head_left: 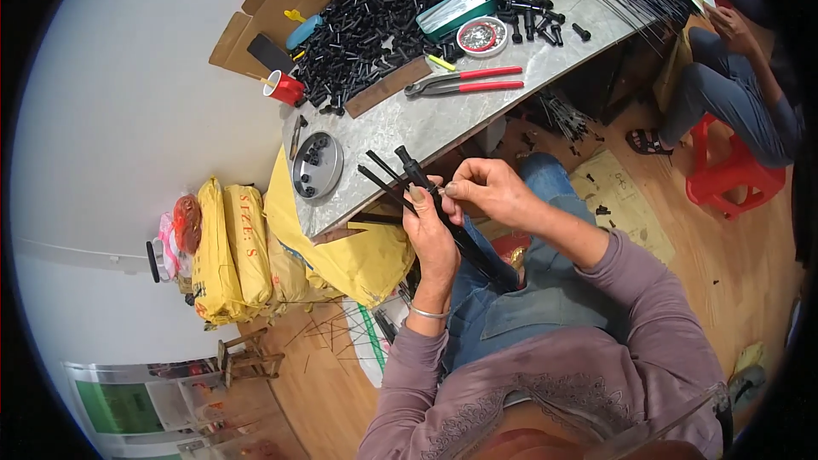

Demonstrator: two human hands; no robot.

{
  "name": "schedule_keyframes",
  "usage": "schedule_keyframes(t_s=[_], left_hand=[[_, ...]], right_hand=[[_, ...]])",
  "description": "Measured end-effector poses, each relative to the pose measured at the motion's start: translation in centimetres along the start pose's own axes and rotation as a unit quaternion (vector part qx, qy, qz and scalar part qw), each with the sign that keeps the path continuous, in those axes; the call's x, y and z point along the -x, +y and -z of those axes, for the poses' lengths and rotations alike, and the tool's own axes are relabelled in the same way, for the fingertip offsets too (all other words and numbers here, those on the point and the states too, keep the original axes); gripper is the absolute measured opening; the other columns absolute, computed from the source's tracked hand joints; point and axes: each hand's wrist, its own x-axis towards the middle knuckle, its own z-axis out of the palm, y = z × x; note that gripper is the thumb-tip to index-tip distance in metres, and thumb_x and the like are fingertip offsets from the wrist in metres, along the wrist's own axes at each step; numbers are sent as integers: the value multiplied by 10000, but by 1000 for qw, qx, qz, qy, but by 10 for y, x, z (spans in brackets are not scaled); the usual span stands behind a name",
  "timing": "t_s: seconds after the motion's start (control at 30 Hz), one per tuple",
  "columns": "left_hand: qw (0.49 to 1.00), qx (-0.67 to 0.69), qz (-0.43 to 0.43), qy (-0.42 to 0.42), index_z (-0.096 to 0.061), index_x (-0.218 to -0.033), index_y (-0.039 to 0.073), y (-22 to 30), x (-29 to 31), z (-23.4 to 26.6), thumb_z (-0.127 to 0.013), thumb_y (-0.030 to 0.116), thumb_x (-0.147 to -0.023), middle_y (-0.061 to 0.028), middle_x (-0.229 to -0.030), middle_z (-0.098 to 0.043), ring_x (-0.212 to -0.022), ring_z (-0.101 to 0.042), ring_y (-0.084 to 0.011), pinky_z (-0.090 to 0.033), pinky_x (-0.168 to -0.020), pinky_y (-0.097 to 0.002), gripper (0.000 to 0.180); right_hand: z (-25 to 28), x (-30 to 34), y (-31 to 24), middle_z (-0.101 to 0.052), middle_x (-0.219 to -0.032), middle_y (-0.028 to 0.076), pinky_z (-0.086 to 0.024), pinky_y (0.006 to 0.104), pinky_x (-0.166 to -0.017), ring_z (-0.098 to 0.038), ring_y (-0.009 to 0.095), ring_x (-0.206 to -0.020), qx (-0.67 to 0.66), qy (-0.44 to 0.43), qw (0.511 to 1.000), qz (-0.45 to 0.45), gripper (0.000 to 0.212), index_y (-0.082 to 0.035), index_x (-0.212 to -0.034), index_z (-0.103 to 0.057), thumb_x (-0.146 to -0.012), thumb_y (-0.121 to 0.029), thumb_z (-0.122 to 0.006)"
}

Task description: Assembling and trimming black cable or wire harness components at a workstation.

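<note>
In front of my body, at the table's near edge, my left hand (434, 243) is wrapped round a bundle of black rods with a thicker black tube (412, 167) among them. The tube's knobbed end points up and left, and its lower part slants down toward my lap. Against the tube, just beyond the left thumb, my right hand (494, 193) pinches with thumb and forefinger. Whatever lies between those fingertips is too small to name. Nearby on the tabletop are a round metal dish (320, 181) with several black pieces and red-handled pincers (490, 73).
A large heap of black plastic pieces (375, 34) covers the far tabletop. Beside it stand a green box (430, 34), a white tub (461, 44) of small metal bits and a red cup (288, 89). Yellow sacks (247, 243) line the left wall. Another person sits near a red stool (724, 175).
</note>
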Motion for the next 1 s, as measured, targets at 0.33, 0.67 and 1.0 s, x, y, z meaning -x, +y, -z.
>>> schedule_keyframes(t_s=[0.33, 0.67, 1.0], left_hand=[[999, 21, 13, -27, -485, -1018, 37, 5, 6, -13, -390, 430, -1007, 0, -626, -413, -525, -396, -97, -339, -498, -238, 405], [997, 55, -8, -53, -474, -1103, 7, 2, 3, 4, -406, 409, -1006, -7, -663, -434, -542, -419, -94, -376, -518, -234, 419], [995, 58, 37, -77, -517, -1035, -5, 5, 5, 25, -467, 449, -970, -30, -666, -470, -540, -504, -127, -424, -523, -256, 462]], right_hand=[[-6, -3, -18, -586, -711, 66, -495, 276, -499, -582, 137, -539, 42, 48, 998, 6, 200, 9, -888, -518, -987, -152, -456], [37, -34, -20, -599, -746, 119, -460, 398, -631, -612, 260, -719, 554, 209, 754, 284, 208, -43, -786, -586, -831, -237, -643], [80, -98, -61, -584, -900, 89, -376, 412, -804, -526, 281, -932, 800, 206, 493, 273, 351, -74, -836, -630, -653, -340, -769]])
